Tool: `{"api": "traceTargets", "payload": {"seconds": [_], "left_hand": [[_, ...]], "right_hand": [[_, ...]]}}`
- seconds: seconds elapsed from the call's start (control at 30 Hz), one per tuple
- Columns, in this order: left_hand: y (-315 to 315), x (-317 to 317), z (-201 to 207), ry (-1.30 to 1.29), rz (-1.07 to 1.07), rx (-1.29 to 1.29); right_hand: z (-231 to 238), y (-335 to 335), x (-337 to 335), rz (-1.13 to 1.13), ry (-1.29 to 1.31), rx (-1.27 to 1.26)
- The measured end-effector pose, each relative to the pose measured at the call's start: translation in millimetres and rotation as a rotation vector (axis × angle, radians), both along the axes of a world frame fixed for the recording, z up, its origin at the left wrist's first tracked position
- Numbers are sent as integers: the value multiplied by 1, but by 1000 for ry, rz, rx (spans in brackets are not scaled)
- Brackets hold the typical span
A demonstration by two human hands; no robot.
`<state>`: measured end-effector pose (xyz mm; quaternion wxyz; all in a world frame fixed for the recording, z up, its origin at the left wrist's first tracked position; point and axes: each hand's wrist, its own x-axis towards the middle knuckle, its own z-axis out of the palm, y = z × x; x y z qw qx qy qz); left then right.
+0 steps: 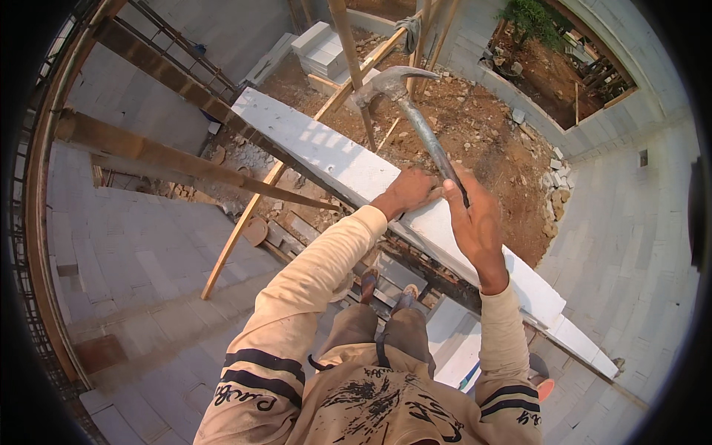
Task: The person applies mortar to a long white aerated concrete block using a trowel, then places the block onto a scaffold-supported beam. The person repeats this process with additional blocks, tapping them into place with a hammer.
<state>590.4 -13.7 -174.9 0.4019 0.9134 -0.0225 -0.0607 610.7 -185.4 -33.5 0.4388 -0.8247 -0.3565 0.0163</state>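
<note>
A claw hammer (429,133) with a metal head and a dark grip is in my right hand (478,222), whose fingers wrap round the lower handle. Its head points up and away from me, above the far side of the wall. My left hand (409,191) rests on the top of the white block wall (319,141), bent over the far edge with the fingers partly hidden. What those fingers hold, if anything, does not show. The wall top runs slantwise from upper left to lower right, passing beneath both hands.
Bamboo poles (185,159) and a wooden strut (245,237) cross on the left. My feet stand on planks (371,285) high above the floor. Beyond the wall lie reddish dirt (475,163) and rubble (556,185). White blocks (322,48) are stacked at the back.
</note>
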Motion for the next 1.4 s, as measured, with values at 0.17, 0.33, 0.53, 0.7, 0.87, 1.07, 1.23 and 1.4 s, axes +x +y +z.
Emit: {"api": "traceTargets", "payload": {"seconds": [0.17, 0.33, 0.53, 0.7, 0.87, 1.07, 1.23, 1.4], "left_hand": [[47, 2, 2, 181, -214, 295], [60, 10, -13, 162, -238, 186], [63, 12, -28, 56, -256, 152], [66, 13, -30, 76, -263, 138], [64, 12, -17, 112, -252, 146], [17, 20, 18, 46, -154, 62], [-113, 47, 26, -83, -235, 70], [-267, 63, 19, 61, -365, 229]], "right_hand": [[3, -104, -86, -305, 685, 41], [-40, -123, -145, -537, 603, -86], [-67, -103, -170, -438, 244, -272], [-60, -98, -181, -404, 439, -232], [-52, -136, -234, -460, 451, -112], [-86, -254, -324, -661, 740, -79], [-121, -346, -371, -929, 1023, 178], [-123, -428, -357, -1176, 1231, 611]]}}
